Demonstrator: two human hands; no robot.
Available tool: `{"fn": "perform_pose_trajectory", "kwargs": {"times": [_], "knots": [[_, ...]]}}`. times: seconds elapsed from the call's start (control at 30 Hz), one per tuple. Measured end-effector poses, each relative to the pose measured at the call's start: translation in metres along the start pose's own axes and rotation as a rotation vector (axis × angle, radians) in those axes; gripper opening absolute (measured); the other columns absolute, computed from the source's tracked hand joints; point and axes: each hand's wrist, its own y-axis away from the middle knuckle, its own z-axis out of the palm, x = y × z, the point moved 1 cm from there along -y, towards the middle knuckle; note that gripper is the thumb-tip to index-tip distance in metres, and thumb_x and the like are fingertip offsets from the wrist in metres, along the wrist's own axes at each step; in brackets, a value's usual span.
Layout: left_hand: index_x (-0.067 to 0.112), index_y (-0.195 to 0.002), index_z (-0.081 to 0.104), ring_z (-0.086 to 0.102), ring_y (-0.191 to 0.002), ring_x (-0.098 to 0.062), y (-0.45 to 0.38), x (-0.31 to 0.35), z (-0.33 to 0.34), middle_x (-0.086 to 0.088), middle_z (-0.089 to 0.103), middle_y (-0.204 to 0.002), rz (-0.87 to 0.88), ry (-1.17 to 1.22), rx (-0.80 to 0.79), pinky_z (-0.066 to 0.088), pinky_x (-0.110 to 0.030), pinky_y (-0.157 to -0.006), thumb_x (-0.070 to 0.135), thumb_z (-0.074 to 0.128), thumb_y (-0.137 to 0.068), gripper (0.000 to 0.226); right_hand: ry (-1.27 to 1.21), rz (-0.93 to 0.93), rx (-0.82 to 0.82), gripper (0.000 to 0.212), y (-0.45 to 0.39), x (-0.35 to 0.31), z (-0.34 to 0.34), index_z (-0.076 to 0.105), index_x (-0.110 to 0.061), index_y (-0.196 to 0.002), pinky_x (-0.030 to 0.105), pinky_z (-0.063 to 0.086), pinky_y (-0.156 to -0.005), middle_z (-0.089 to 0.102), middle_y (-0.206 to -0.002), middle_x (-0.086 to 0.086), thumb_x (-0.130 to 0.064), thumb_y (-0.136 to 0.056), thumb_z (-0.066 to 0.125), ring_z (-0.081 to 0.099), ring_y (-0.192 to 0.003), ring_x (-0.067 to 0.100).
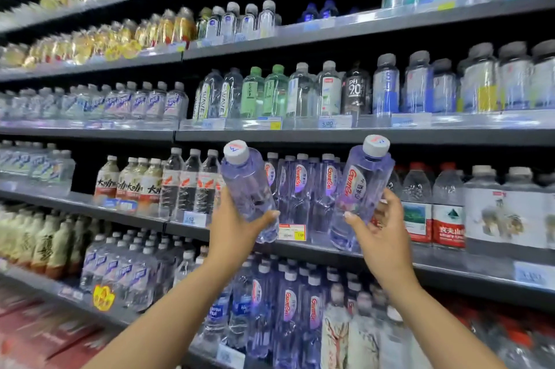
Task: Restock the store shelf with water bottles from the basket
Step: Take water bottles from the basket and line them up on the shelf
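Both hands are gripping one purple water bottle each: left hand (232, 226) holding left bottle (249, 191), right hand (380, 226) holding right bottle (360, 191), both tilting capward toward the matching shelf row (306, 188) lying directly between and beyond them.

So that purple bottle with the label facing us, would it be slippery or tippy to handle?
The bottle in the right hand, a tall purple water bottle, looks full, so probably hefty. Its smooth clear plastic could be a bit slick, though the fingers wrap it well. Tall and narrow, it may tip easily if nudged on the shelf.
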Motion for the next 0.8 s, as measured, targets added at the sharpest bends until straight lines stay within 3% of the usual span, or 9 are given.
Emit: {"fn": "perform_pose_trajectory", "kwargs": {"times": [0.13, 0.23, 0.43, 0.5, 0.6, 0.67, 0.73, 0.8], "knots": [[0.032, -0.119, 0.045, 0.058, -0.107, -0.013, -0.029, -0.004, 0.023, 0.008, 0.06, -0.115, 0.014, 0.031, 0.019, 0.048, -0.041, -0.095, 0.037, 0.087, -0.064, 0.069, 0.025, 0.002, 0.057, 0.069, -0.025, 0.007, -0.002, 0.032, -0.025, -0.14, 0.041, 0.047, -0.099, 0.051, -0.131, -0.001, -0.025, -0.083, 0.07, 0.055, -0.115, 0.019], [0.026, -0.118, 0.047, 0.055, -0.106, -0.014, -0.052, -0.012, 0.04, 0.003, 0.055, -0.116, 0.048, -0.012, 0.001, 0.047, -0.033, -0.091, 0.036, 0.085, -0.065, 0.065, 0.02, 0.001, 0.072, 0.069, -0.042, 0.015, 0.003, 0.031, -0.023, -0.141, 0.038, 0.047, -0.098, 0.05, -0.128, -0.001, -0.025, -0.083, 0.07, 0.054, -0.112, 0.017], [0.037, -0.123, 0.045, 0.057, -0.109, -0.009, -0.084, -0.047, 0.066, 0.014, 0.058, -0.121, 0.035, -0.038, -0.055, 0.048, -0.035, -0.095, 0.029, 0.084, -0.069, 0.067, 0.003, -0.009, 0.066, 0.06, -0.065, 0.035, 0.024, 0.036, -0.031, -0.13, 0.033, 0.046, -0.098, 0.053, -0.114, -0.013, -0.019, -0.083, 0.071, 0.054, -0.106, 0.012], [0.036, -0.122, 0.045, 0.06, -0.107, -0.01, -0.089, -0.06, 0.071, 0.015, 0.061, -0.118, 0.006, -0.056, -0.082, 0.05, -0.037, -0.092, 0.032, 0.084, -0.069, 0.066, 0.012, 0.01, 0.047, 0.066, -0.07, 0.042, 0.031, 0.034, -0.028, -0.136, 0.034, 0.046, -0.098, 0.054, -0.121, -0.007, -0.021, -0.082, 0.071, 0.054, -0.11, 0.015], [0.032, -0.116, 0.046, 0.063, -0.097, -0.007, -0.097, -0.075, 0.079, 0.017, 0.065, -0.105, -0.022, -0.112, -0.102, 0.049, -0.029, -0.08, 0.035, 0.084, -0.068, 0.061, 0.019, 0.012, 0.018, 0.063, -0.074, 0.054, 0.04, 0.036, -0.032, -0.132, 0.023, 0.045, -0.092, 0.054, -0.122, -0.006, -0.02, -0.082, 0.072, 0.054, -0.111, 0.013], [0.031, -0.111, 0.047, 0.064, -0.092, -0.009, -0.101, -0.086, 0.084, 0.015, 0.066, -0.099, -0.048, -0.166, -0.1, 0.052, -0.032, -0.078, 0.04, 0.084, -0.066, 0.059, 0.04, 0.009, -0.004, 0.061, -0.077, 0.059, 0.044, 0.037, -0.033, -0.13, 0.018, 0.044, -0.088, 0.056, -0.121, -0.008, -0.019, -0.082, 0.072, 0.055, -0.111, 0.009], [0.03, -0.111, 0.046, 0.064, -0.092, -0.011, -0.104, -0.094, 0.089, 0.013, 0.066, -0.1, -0.071, -0.23, -0.11, 0.054, -0.038, -0.081, 0.046, 0.083, -0.064, 0.062, 0.055, -0.002, -0.033, 0.062, -0.08, 0.062, 0.045, 0.039, -0.032, -0.132, 0.024, 0.047, -0.093, 0.057, -0.122, -0.011, -0.019, -0.081, 0.072, 0.055, -0.111, 0.006], [0.031, -0.126, 0.042, 0.062, -0.099, -0.013, -0.105, -0.098, 0.093, 0.012, 0.064, -0.112, -0.075, -0.32, -0.116, 0.053, -0.038, -0.082, 0.055, 0.08, -0.064, 0.076, 0.065, -0.012, -0.067, 0.064, -0.083, 0.06, 0.046, 0.039, -0.035, -0.133, 0.028, 0.046, -0.097, 0.055, -0.123, -0.015, -0.02, -0.081, 0.073, 0.053, -0.113, 0.001]]}}
